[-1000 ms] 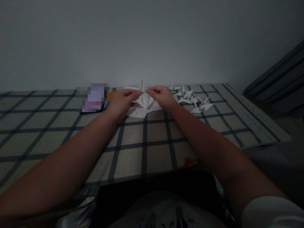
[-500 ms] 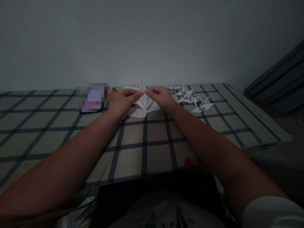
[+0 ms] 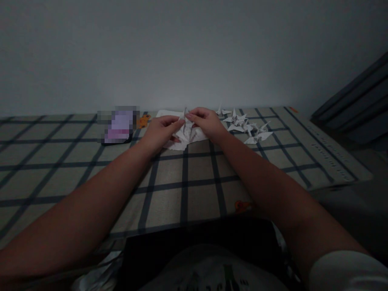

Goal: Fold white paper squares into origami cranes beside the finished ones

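A partly folded white origami paper (image 3: 188, 130) is held up between my two hands, above the middle of the table's far side. My left hand (image 3: 162, 131) pinches its left side between thumb and fingers. From the right, my right hand (image 3: 207, 122) grips it near the top with thumb and forefinger. Beneath it lie loose printed paper sheets (image 3: 174, 145) with a torn-looking front edge, partly covered by my hands. Several folded paper cranes (image 3: 238, 120) sit in a cluster just right of my right hand.
A phone (image 3: 119, 125) with a blurred, lit screen rests left of my hands. The checked cloth (image 3: 198, 202) covers the table, which meets a plain wall (image 3: 194, 52) at the back. Dark grey folded fabric (image 3: 360, 101) hangs at the far right.
The folded paper's upright top point has bent over and its sides have drawn in. My right hand has shifted slightly up; the left thumb has moved slightly right.
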Demonstrator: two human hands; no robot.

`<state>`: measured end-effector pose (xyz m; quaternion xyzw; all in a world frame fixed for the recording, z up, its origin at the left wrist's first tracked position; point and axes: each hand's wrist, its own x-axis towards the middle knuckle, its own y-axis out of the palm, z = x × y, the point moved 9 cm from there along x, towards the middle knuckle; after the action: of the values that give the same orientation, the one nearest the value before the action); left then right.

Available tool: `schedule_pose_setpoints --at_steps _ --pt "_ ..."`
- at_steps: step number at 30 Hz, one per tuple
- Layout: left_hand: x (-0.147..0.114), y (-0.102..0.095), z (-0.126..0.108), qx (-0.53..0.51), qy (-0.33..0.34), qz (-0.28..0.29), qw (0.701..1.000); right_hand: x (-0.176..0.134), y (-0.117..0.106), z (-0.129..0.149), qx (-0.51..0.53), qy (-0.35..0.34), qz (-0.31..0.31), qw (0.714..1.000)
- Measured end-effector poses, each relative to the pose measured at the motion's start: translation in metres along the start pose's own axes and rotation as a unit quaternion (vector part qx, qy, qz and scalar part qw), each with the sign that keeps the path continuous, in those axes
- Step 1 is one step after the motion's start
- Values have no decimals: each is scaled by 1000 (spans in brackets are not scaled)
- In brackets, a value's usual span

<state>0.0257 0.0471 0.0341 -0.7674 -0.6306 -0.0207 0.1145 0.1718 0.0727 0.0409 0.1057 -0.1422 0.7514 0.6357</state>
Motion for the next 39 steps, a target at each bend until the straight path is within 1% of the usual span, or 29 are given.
schedule_pose_setpoints --at_steps 2,5,10,15,19,24,26,29,36,39 --pt "0 -1 0 15 -3 -1 1000 0 1 -2 8 8 2 1000" --pt "-1 -5 0 28 -5 -21 999 0 1 -5 18 28 -1 999" --pt "-2 -3 2 39 -17 -9 999 1 -2 -4 14 19 -9 1000" --pt "-1 -4 4 39 -26 -12 999 1 -4 -6 29 24 -15 999" --pt "0 -5 5 41 -23 -15 999 1 -2 -8 50 36 1 998" --pt "1 -6 8 65 -14 -11 998 -2 1 -1 -15 10 20 1000" --pt "2 -5 9 67 -10 -6 998 -3 1 1 -29 8 16 999" --pt "1 -5 7 63 -12 -9 998 -4 0 2 -21 14 9 1000" --pt "-6 -2 5 98 -52 3 994 -1 -2 -1 17 21 -10 1000" --pt "-6 -1 6 105 -53 10 993 1 -5 -2 21 11 -24 999"
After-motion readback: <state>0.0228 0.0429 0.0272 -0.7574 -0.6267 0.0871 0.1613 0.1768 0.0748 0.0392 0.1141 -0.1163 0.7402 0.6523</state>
